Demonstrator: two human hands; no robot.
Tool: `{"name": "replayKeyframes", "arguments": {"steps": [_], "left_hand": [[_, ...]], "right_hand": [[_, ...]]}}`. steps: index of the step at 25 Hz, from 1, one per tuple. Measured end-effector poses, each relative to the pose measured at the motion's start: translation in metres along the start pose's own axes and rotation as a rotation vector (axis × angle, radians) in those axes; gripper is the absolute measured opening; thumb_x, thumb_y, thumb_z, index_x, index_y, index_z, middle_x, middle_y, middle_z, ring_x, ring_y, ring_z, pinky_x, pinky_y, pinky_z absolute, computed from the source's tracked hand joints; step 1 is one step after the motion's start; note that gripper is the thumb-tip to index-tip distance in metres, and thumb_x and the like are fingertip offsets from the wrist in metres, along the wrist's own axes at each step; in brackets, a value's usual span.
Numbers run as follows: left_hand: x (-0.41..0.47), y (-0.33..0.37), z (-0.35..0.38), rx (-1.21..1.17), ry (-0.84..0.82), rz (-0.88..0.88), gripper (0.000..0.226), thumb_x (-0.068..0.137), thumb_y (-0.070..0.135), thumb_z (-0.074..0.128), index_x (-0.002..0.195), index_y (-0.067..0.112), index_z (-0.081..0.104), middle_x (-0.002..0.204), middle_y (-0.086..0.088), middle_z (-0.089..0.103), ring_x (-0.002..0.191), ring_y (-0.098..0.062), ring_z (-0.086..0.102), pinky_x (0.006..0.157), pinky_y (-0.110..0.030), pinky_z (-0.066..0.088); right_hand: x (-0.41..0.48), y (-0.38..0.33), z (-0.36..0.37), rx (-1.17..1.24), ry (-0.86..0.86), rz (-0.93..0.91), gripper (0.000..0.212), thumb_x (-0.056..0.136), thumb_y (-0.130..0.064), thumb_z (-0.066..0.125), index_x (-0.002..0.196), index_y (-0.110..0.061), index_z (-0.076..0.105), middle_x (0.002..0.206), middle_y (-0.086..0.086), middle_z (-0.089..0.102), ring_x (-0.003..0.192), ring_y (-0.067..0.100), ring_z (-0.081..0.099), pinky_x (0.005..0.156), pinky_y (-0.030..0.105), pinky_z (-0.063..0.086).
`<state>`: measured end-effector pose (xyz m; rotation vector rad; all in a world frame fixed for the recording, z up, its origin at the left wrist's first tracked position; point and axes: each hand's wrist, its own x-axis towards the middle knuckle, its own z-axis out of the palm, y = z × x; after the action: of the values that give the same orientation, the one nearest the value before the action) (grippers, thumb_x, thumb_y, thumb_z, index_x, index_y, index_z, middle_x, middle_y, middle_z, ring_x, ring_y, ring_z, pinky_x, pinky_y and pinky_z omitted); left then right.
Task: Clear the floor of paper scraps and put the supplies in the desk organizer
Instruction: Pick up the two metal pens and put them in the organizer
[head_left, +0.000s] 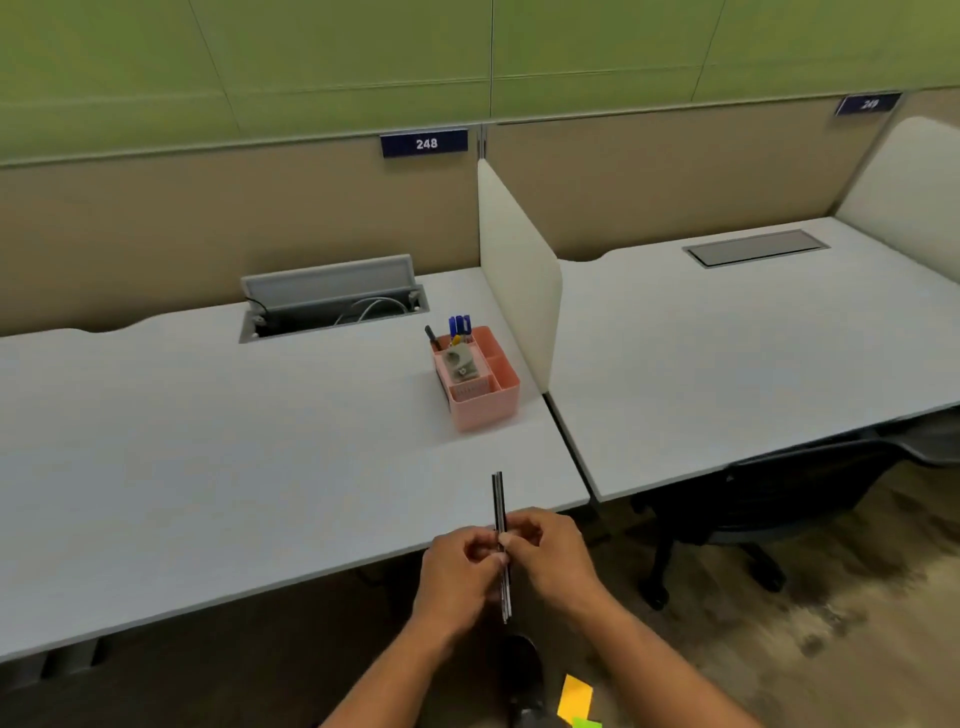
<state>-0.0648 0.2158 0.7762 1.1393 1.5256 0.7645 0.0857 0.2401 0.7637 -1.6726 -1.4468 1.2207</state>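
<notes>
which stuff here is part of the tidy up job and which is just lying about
Part of the job:
- pink desk organizer
- thin dark sticks held by the left hand and right hand
- yellow paper scrap and green scrap on the floor

Just there:
- open cable hatch
- white divider
- black chair

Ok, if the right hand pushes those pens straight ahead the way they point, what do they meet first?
Bare desk at first. The pens in the right hand and left hand point roughly at the organizer, probably first; depth is unclear.

Pink organizer (483, 387) on grey desk (208, 441)
</notes>
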Motion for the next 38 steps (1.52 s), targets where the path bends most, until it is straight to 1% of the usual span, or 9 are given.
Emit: {"name": "replayKeyframes", "arguments": {"steps": [3,6,11,16,20,24,30,34,38], "left_hand": [[0.052,0.03,-0.007,0.061,0.052,0.034,0.016,0.095,0.017,0.074,0.102,0.029,0.08,0.095,0.009,0.079,0.085,-0.01,0.078,0.076,-0.034,0.068],[0.12,0.068,-0.012,0.028,0.1,0.044,0.017,0.092,0.011,0.075,0.094,0.026,0.083,0.09,0.006,0.081,0.082,-0.012,0.08,0.076,-0.038,0.068],[0.226,0.135,-0.019,0.116,0.167,0.104,0.014,0.092,0.014,0.076,0.104,0.019,0.082,0.109,-0.001,0.08,0.093,-0.022,0.078,0.077,-0.037,0.068],[0.309,0.182,-0.027,0.182,0.206,0.155,0.023,0.087,0.007,0.078,0.098,0.027,0.074,0.085,-0.001,0.079,0.076,-0.014,0.079,0.073,-0.039,0.068],[0.348,0.185,-0.023,0.225,0.205,0.141,0.019,0.091,0.01,0.077,0.105,0.022,0.076,0.083,0.002,0.077,0.077,-0.015,0.078,0.076,-0.038,0.068],[0.366,0.172,-0.015,0.303,0.187,0.065,0.008,0.094,0.006,0.072,0.087,0.011,0.073,0.082,-0.005,0.073,0.076,-0.023,0.074,0.073,-0.036,0.065],[0.367,0.146,0.003,0.399,0.192,-0.067,0.012,0.098,0.003,0.061,0.091,0.005,0.07,0.1,-0.011,0.072,0.079,-0.018,0.064,0.058,-0.015,0.044],[0.373,0.146,0.011,0.342,0.178,-0.125,0.009,0.101,0.006,0.06,0.098,0.005,0.068,0.103,-0.014,0.074,0.086,-0.03,0.074,0.077,-0.037,0.065],[0.381,0.143,0.016,0.341,0.2,-0.155,0.009,0.101,0.008,0.062,0.099,0.005,0.07,0.099,-0.014,0.075,0.084,-0.032,0.076,0.083,-0.046,0.066]], "right_hand": [[0.05,-0.022,-0.01,0.028,0.022,-0.013,0.024,0.095,-0.025,0.071,0.118,-0.028,0.072,0.1,-0.01,0.075,0.091,0.003,0.073,0.083,0.022,0.062],[0.12,-0.045,-0.024,0.06,0.032,-0.076,0.018,0.094,-0.02,0.069,0.111,-0.022,0.076,0.093,-0.004,0.078,0.085,0.012,0.076,0.086,0.037,0.064],[0.235,-0.09,-0.056,0.043,0.027,-0.155,0.02,0.095,-0.016,0.067,0.106,-0.026,0.08,0.091,-0.011,0.08,0.085,0.011,0.077,0.084,0.037,0.065],[0.326,-0.115,-0.072,0.005,0.028,-0.204,0.022,0.093,-0.015,0.068,0.111,-0.02,0.079,0.095,-0.005,0.08,0.088,0.014,0.076,0.089,0.042,0.063],[0.365,-0.107,-0.071,-0.007,0.043,-0.181,0.021,0.095,-0.017,0.068,0.112,-0.022,0.078,0.095,-0.01,0.079,0.09,0.01,0.075,0.09,0.036,0.062],[0.381,-0.088,-0.061,-0.109,0.001,-0.139,0.015,0.095,-0.029,0.065,0.103,-0.028,0.078,0.092,-0.013,0.078,0.086,0.006,0.073,0.083,0.026,0.059],[0.387,-0.055,-0.05,-0.309,-0.091,-0.064,0.017,0.098,-0.032,0.063,0.103,-0.023,0.076,0.096,-0.005,0.077,0.082,0.011,0.07,0.076,0.019,0.053],[0.39,-0.047,-0.05,-0.343,-0.088,-0.039,0.018,0.101,-0.032,0.061,0.107,-0.023,0.075,0.099,-0.005,0.076,0.08,0.009,0.067,0.07,0.009,0.045],[0.394,-0.046,-0.055,-0.346,-0.086,-0.041,0.02,0.101,-0.032,0.06,0.108,-0.022,0.076,0.099,-0.005,0.076,0.077,0.008,0.066,0.067,0.005,0.041]]}}
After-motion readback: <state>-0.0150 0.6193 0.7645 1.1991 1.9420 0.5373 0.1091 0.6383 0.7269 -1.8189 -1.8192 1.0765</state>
